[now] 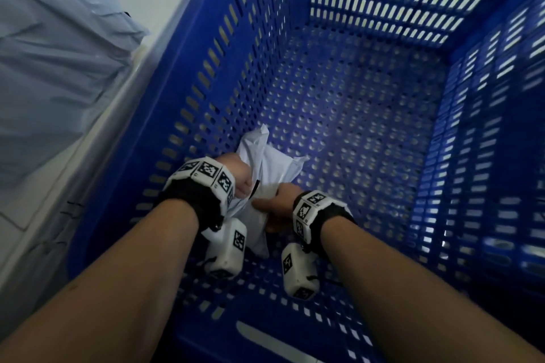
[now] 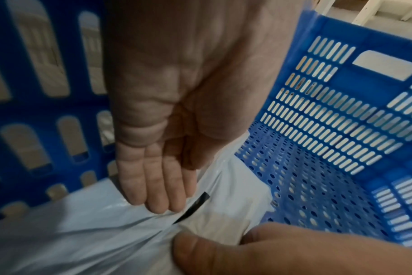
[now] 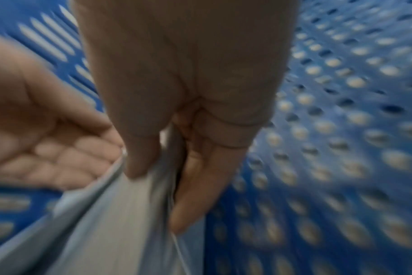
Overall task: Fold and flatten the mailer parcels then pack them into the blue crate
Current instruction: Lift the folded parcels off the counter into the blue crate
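A white mailer parcel point(image 1: 267, 160) stands on edge inside the blue crate point(image 1: 224, 74), in its near left corner close to the left wall. My left hand point(image 1: 241, 183) rests on the parcel's left side. In the left wrist view its straight fingers point(image 2: 158, 193) press into the plastic point(image 2: 82, 241) beside a black strip. My right hand point(image 1: 274, 205) grips the parcel's near right edge. The right wrist view shows that hand point(image 3: 162, 195) pinching the folded mailer point(image 3: 120, 232) between thumb and fingers. The parcel's lower part is hidden behind my wrists.
The crate's slotted walls point(image 2: 329, 119) rise around both hands, and its perforated floor point(image 1: 368, 103) stretches ahead and to the right. Outside the crate on the left, crumpled grey mailer bags point(image 1: 53, 68) lie on a white surface point(image 1: 17, 215).
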Motion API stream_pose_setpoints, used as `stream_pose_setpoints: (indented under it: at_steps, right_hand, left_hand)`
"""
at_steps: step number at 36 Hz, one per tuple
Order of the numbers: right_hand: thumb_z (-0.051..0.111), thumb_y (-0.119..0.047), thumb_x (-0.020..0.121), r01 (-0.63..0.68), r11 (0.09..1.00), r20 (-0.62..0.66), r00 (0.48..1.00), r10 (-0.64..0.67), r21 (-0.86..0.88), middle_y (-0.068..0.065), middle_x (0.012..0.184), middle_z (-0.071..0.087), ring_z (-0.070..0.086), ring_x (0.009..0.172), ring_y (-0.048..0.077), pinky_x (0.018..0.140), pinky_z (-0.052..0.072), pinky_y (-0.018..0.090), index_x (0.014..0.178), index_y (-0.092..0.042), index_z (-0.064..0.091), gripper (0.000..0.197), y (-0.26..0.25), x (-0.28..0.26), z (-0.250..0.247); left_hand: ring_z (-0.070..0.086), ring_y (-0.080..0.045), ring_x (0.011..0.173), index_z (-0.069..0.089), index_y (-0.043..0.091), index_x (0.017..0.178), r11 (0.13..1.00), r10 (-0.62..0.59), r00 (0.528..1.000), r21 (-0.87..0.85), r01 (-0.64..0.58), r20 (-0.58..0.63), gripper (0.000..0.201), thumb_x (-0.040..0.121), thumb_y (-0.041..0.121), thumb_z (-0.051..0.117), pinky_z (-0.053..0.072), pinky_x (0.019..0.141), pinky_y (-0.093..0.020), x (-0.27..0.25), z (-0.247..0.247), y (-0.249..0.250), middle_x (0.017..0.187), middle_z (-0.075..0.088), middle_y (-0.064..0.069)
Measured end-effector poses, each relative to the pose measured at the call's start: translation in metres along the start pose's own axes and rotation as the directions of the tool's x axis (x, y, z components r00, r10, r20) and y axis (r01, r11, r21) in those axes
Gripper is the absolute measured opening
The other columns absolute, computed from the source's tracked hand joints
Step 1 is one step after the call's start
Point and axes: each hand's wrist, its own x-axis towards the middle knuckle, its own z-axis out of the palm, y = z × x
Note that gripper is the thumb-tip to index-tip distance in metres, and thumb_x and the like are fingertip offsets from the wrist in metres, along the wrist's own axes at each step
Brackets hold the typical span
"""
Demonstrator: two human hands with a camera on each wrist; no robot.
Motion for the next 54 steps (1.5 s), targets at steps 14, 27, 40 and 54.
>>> stream_pose_setpoints:
  at_steps: [14,27,40,54]
  right_hand:
    - [0.055,-0.050,0.092,-0.001,0.917,-0.090,0.995,-0.038,-0.400,0.014,0.103,0.060,0.059,0.095,0.028,0.081,0.049,0.032,0.122,-0.004,0.058,0.055,-0.024,-0.025,-0.008]
    - [0.047,-0.042,0.098,0.102,0.911,-0.398,0.876,-0.273,-0.400,0.013,0.079,0.055,0.052,0.066,0.026,0.067,0.044,0.036,0.067,-0.010,0.047,0.045,-0.095,-0.140,-0.043]
    - [0.043,-0.041,0.097,0.453,0.696,-0.361,0.622,-0.695,-0.558,0.024,0.102,0.068,0.064,0.094,0.036,0.089,0.052,0.044,0.096,0.004,0.068,0.052,-0.209,-0.293,0.026]
    - [0.037,-0.039,0.100,0.424,0.587,-0.319,0.549,-0.772,-0.690,-0.003,0.066,0.034,0.041,0.082,0.021,0.075,0.030,0.027,0.062,-0.023,0.028,0.042,-0.239,-0.296,0.083]
  left_hand:
    - [0.064,-0.018,0.069,0.058,-0.001,0.090,0.999,0.044,0.995,-0.032,-0.041,0.084,0.031,0.103,0.008,0.032,0.050,0.054,-0.014,-0.015,-0.003,-0.004,0.087,0.060,-0.014]
    - [0.034,-0.017,0.051,0.044,0.012,0.072,0.873,0.363,0.926,-0.307,-0.378,-0.108,0.024,0.095,0.013,0.046,0.023,0.052,-0.028,-0.143,-0.028,0.004,0.061,0.039,-0.007]
    - [0.064,-0.033,0.094,0.061,0.010,0.084,0.625,0.574,0.574,-0.140,-0.768,-0.584,0.035,0.100,0.035,0.041,0.050,0.089,-0.040,-0.286,-0.102,-0.060,0.107,0.066,-0.026]
    - [0.046,-0.031,0.128,0.050,-0.002,0.133,0.619,0.254,0.517,-0.273,-0.736,-0.817,0.048,0.105,0.029,0.027,0.035,0.098,-0.030,-0.293,-0.137,-0.144,0.140,0.049,-0.020]
